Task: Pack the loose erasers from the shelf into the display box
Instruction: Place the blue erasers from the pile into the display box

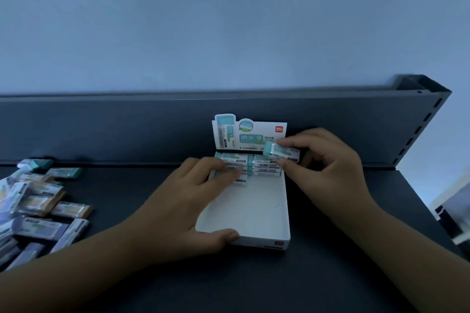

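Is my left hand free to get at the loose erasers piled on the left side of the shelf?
Probably yes. The left hand rests on the display box, apparently gripping nothing, and the loose erasers lie on the open shelf to its left with nothing between.

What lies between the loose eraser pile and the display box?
In the head view, bare dark shelf, then the left hand resting on the display box.

On the display box (254,211) header card (254,132): teal "纳米净", red "deli" logo (279,130) at top right.
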A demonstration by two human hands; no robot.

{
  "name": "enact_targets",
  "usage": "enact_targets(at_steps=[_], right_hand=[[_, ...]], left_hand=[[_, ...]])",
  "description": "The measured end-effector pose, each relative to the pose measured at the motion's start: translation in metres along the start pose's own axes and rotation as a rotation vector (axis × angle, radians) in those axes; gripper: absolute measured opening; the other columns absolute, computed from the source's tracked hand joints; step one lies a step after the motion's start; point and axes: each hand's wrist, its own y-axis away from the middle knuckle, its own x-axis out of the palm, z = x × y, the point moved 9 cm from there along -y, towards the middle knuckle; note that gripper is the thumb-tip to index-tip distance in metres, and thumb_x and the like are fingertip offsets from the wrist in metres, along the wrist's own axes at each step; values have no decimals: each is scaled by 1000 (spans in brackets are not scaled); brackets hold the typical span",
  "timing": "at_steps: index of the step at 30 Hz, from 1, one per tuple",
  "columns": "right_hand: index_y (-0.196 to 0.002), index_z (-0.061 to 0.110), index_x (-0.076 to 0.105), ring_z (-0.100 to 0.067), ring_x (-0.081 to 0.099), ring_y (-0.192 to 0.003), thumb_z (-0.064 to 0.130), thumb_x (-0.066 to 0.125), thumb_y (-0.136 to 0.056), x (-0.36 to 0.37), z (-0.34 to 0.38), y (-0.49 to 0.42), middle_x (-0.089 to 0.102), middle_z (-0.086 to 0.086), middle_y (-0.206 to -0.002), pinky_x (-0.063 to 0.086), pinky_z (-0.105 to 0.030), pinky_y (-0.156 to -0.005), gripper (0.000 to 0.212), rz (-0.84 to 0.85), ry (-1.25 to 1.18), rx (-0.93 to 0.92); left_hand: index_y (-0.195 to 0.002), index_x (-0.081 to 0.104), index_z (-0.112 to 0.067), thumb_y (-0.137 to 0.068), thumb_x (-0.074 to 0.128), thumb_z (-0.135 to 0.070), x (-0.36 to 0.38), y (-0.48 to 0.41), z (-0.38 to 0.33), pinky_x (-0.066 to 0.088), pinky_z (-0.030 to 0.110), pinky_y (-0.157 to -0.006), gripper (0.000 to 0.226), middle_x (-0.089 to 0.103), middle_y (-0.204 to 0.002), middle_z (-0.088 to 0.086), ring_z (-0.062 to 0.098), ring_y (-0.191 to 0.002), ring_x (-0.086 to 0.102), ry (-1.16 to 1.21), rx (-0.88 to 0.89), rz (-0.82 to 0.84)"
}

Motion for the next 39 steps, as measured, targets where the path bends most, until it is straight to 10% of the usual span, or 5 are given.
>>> enact_targets(at_steps=[9, 17, 34, 39], right_hand=[[-107, 18, 78, -9, 59, -72, 12, 86, -78, -6, 21, 1, 62, 5, -98, 46, -12, -71, 31, -109, 182, -90], [-92, 24, 80, -3, 56, -72, 15, 92, -67, 24, 30, 7, 65, 16, -88, 40, -9, -65, 29, 152, 187, -41], [-88, 27, 83, -18, 39, -91, 28, 80, -82, 31, 22, 17, 47, 5, -87, 32, -27, -65, 7, 86, 562, 30], [-94, 28, 83, -17, 35, -91, 49, 64, -87, 31, 27, 20, 42, 6, -88, 36, -31, -69, 29, 95, 612, -21]], left_hand=[[-146, 51, -30, -87, 40, -79, -2, 1, -3, 41, 33, -106, 76, 45, -144, -11, 16, -126, 40, -56, 16, -8], [-143, 53, -31, -87, 42, -76, -2, 0, -5, 42, 36, -104, 73, 47, -142, -11, 18, -123, 43, -69, 5, -16], [-121, 74, -27, -90, 46, -73, -6, 5, -8, 49, 40, -91, 62, 56, -139, -5, 21, -121, 48, -48, 19, -109], [-120, 74, -25, -91, 44, -72, -5, 3, -7, 49, 39, -93, 63, 56, -138, -4, 22, -120, 47, -57, 36, -106]])
